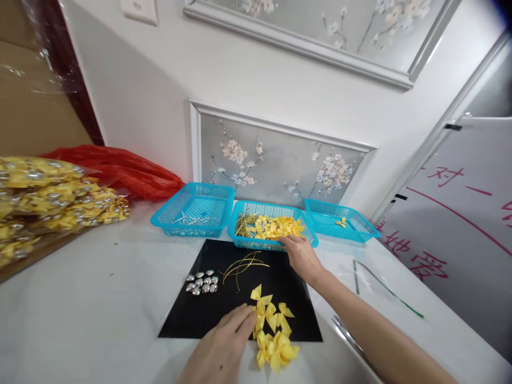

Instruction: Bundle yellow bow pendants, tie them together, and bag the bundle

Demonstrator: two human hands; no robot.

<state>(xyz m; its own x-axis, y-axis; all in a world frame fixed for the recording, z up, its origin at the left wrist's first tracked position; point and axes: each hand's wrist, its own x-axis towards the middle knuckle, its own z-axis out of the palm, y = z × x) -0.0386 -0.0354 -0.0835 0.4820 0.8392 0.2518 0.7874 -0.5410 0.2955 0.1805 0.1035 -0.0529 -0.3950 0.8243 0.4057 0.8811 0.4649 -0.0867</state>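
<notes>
My right hand (303,260) reaches to the near rim of the middle blue basket (250,243). Its fingers are drawn together, with the tips against the yellow ribbon bows (276,226) inside; what they pinch is hidden. Gold twist ties (247,225) fill that basket's left end. My left hand (226,338) lies low over the black mat (192,320), fingers stretched out, fingertips beside a loose group of yellow bows (276,348). Those bows spread across the mat's front edge onto the table. Several silver heart-shaped beads (206,281) and a few loose gold ties (242,265) rest on the mat.
A left blue basket (192,230) holds white strips; a right blue basket (360,234) holds a small yellow piece. Bagged yellow bow bundles (56,202) and a red plastic bag (128,169) lie left. A green strip (394,293) and a metal tool (348,336) lie right.
</notes>
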